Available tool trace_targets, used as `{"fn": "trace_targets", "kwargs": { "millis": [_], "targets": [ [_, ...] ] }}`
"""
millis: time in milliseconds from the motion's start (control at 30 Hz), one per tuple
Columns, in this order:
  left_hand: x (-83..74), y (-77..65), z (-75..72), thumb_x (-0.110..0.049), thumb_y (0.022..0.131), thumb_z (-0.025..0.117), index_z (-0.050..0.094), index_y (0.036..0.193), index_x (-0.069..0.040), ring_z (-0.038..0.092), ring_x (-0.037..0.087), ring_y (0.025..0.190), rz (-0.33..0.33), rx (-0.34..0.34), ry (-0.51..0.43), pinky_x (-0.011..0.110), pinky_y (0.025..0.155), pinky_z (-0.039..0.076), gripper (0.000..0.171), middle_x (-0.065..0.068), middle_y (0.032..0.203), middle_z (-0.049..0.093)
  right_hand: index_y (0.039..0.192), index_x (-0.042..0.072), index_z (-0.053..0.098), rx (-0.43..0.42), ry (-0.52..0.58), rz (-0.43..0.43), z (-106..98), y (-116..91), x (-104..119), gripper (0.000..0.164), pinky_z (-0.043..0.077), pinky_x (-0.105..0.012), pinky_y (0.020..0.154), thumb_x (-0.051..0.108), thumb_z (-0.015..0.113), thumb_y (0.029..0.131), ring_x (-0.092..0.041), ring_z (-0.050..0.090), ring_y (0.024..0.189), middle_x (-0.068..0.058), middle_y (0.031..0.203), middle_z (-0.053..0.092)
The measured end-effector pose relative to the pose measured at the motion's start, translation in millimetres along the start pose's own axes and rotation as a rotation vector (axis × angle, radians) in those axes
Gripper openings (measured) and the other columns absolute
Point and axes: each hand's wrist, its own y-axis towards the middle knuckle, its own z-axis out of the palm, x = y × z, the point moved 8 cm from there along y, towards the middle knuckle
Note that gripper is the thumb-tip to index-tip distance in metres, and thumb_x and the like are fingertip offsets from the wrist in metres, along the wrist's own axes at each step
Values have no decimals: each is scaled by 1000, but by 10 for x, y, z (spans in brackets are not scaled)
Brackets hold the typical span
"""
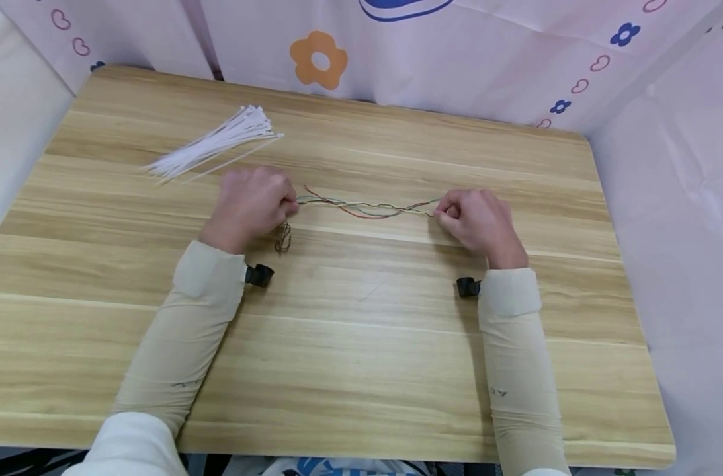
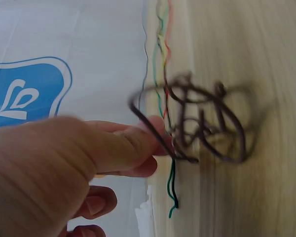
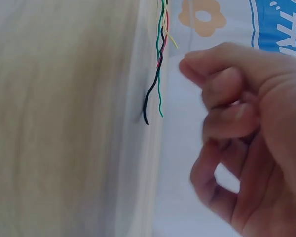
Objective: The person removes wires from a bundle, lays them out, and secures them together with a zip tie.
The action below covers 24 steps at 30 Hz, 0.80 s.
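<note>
On wooden table (image 1: 361, 370), floral curtain (image 1: 516, 53) behind

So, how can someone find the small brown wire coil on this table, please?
Start from the wooden table and find the person's left hand near its middle. The brown wire coil lies just beside that hand, toward the table's near edge. Unlike the long coloured wires stretched between both hands, it is a small, dark, tangled loop.

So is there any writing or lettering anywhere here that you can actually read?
Sleeve: small dark marks near the right forearm, too small to read.
Other sleeve: a faint mark, unreadable.
Curtain: big blue outlined shapes, cut off, not legible; the same in the right wrist view.
Nothing else bears text.
</note>
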Motion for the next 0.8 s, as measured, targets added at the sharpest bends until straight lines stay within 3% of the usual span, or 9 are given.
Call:
{"fn": "trace_targets", "kwargs": {
  "millis": [233,467,600,700,800],
  "targets": [
    [43,9,31,-29,97,78,82,88,-18,68,27,85,-63,19,-19,54,63,51,14,6,99,76,102,20,82,-35,-72,12,21,28,14,17,41,-40,71,34,71,102,-22,61,76,1,75,68],
    [70,-43,-16,-33,98,76,78,90,-12,64,25,82,-112,74,-60,47,64,51,22,8,95,74,109,20,82,-38,-75,60,-1,7,2,19,43,-43,74,33,70,102,-25,63,84,-1,80,71],
    [103,-102,-29,-34,101,71,72,93,-13,60,25,83,-142,178,-109,43,67,48,22,7,94,70,111,18,81,-55,-50,80,-51,-17,-11,20,41,-39,68,33,70,102,-24,60,78,-2,80,71],
    [110,-152,29,-36,101,69,67,102,-12,57,25,85,-164,305,-171,41,70,45,24,7,95,65,110,18,82,-57,-32,84,-82,-35,-15,20,38,-36,65,33,70,102,-23,57,73,-2,79,68],
    [92,-182,96,-40,100,71,63,105,-11,54,24,84,-177,391,-217,38,71,43,30,7,93,60,110,19,82,-51,-25,78,-97,-50,-3,21,36,-35,63,34,70,101,-22,55,71,-2,77,66]
  ]
}}
